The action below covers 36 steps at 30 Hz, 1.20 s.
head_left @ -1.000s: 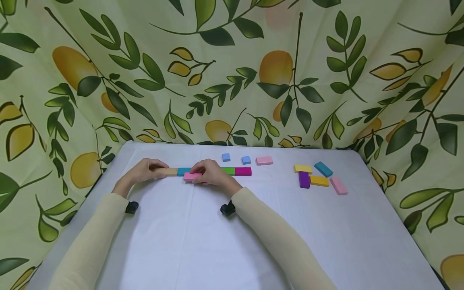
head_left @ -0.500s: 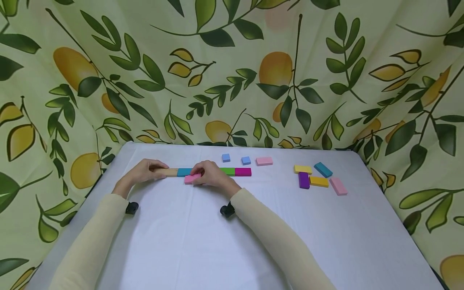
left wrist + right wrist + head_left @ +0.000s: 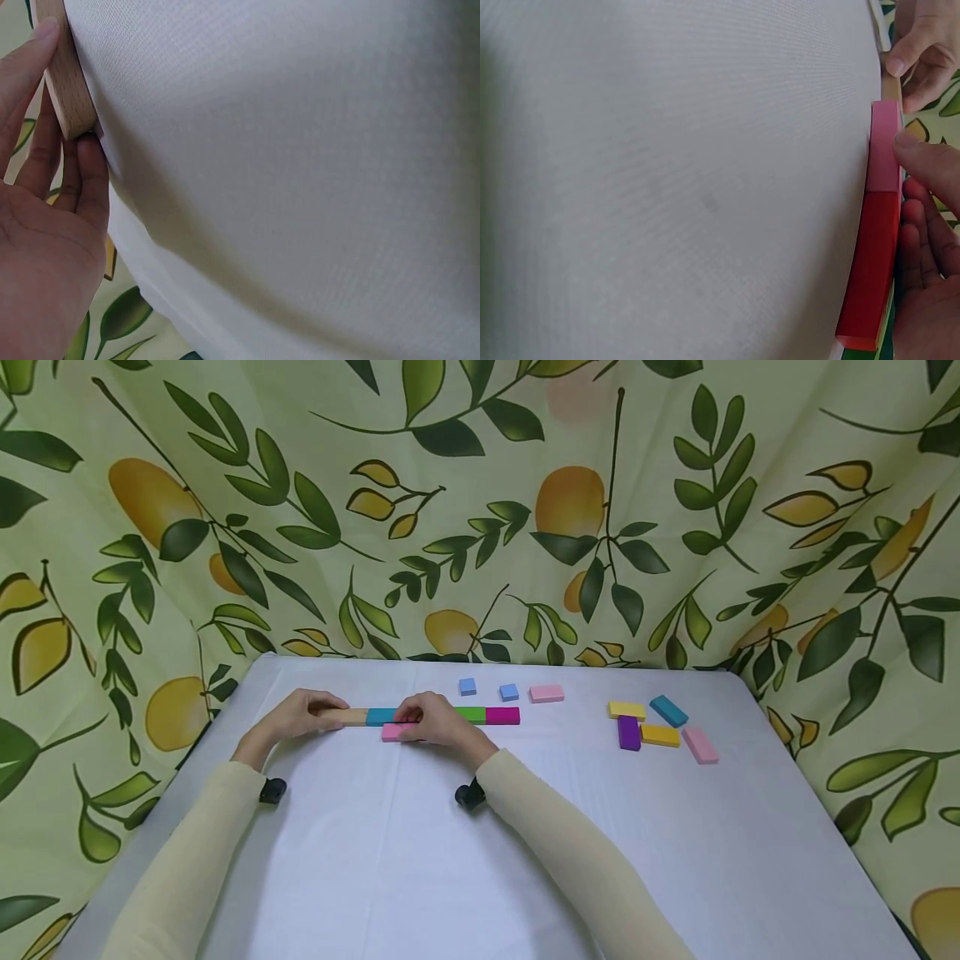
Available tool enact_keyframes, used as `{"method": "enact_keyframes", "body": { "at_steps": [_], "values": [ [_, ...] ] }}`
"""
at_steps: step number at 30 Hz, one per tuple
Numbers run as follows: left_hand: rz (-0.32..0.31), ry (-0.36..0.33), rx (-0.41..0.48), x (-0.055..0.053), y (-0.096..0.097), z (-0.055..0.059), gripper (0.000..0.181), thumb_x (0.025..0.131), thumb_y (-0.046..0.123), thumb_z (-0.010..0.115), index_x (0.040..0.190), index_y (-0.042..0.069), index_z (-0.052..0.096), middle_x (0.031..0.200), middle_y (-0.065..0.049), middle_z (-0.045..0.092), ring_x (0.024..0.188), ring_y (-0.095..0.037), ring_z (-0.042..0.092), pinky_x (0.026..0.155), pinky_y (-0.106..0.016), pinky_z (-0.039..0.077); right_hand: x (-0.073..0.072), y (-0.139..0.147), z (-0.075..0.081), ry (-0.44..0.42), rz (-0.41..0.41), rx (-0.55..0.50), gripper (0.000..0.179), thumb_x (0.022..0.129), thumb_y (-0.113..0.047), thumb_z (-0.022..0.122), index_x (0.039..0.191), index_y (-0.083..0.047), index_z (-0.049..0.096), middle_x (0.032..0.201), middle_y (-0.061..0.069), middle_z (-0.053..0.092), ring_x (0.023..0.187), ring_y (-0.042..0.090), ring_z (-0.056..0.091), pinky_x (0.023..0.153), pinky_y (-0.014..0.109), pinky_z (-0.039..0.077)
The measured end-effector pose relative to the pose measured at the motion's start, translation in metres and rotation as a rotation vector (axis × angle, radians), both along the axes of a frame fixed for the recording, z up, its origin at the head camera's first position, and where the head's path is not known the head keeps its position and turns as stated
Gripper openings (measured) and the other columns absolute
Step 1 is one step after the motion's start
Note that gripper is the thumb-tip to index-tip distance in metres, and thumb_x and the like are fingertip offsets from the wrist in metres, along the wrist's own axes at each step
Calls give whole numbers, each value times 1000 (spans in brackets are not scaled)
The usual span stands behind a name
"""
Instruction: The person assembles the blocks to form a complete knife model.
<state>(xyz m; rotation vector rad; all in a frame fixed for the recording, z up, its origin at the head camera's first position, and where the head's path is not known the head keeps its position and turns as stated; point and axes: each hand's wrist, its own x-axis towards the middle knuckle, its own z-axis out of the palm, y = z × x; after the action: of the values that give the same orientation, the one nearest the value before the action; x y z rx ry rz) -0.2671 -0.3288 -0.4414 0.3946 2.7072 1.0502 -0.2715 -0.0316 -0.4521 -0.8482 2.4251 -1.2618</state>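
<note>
In the head view, my left hand (image 3: 303, 714) pinches the left end of a row of blocks, where a bare wooden block (image 3: 351, 717) lies. Its thumb lies on the side of this wooden block (image 3: 69, 82) in the left wrist view. A teal block (image 3: 380, 717), a green block (image 3: 472, 715) and a magenta block (image 3: 503, 716) continue the row. My right hand (image 3: 438, 720) holds a pink block (image 3: 394, 732) along the row's near side and covers the row's middle. In the right wrist view its thumb touches the pink block (image 3: 885, 146), with a red block (image 3: 870, 270) end to end with it.
Behind the row lie two small blue blocks (image 3: 509, 692) and a light pink block (image 3: 547, 693). To the right is a loose group with yellow blocks (image 3: 660, 736), a purple block (image 3: 629, 732), a teal block (image 3: 669, 711) and a pink block (image 3: 701, 745). A patterned curtain (image 3: 480, 552) hangs behind the white table (image 3: 315, 877).
The pink block in my right hand has shifted slightly right and toward me, and now lies straight along the row. My left hand has stayed on the wooden block.
</note>
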Motion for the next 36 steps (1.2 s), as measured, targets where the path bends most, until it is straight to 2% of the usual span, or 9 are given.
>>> {"method": "enact_keyframes", "body": {
  "at_steps": [13,22,30,36],
  "values": [
    [-11,5,-2,-1,0,0,33,91,9,78,122,0,72,121,-19,67,102,-32,54,92,-46,41,0,0,-1,24,3,14,20,90,-10,80,110,-8,76,96,-3,65,92,15,55,82,22,46],
    [-12,10,19,0,1,-1,31,91,8,79,120,-1,72,119,-18,68,100,-30,55,90,-43,42,0,8,8,22,0,-4,23,90,-10,80,113,-9,75,104,-3,67,96,13,57,84,20,47],
    [-18,15,23,2,4,2,32,91,9,78,121,-1,72,120,-19,67,100,-31,55,89,-43,43,-3,51,28,83,40,-49,29,91,-9,78,117,2,71,114,11,69,105,24,61,90,27,49],
    [-3,28,13,3,4,0,32,90,8,79,120,-1,72,120,-21,67,101,-32,55,89,-43,43,-1,97,27,107,22,-66,24,90,-9,79,110,2,74,105,11,70,96,22,62,87,31,51]
  ]
}}
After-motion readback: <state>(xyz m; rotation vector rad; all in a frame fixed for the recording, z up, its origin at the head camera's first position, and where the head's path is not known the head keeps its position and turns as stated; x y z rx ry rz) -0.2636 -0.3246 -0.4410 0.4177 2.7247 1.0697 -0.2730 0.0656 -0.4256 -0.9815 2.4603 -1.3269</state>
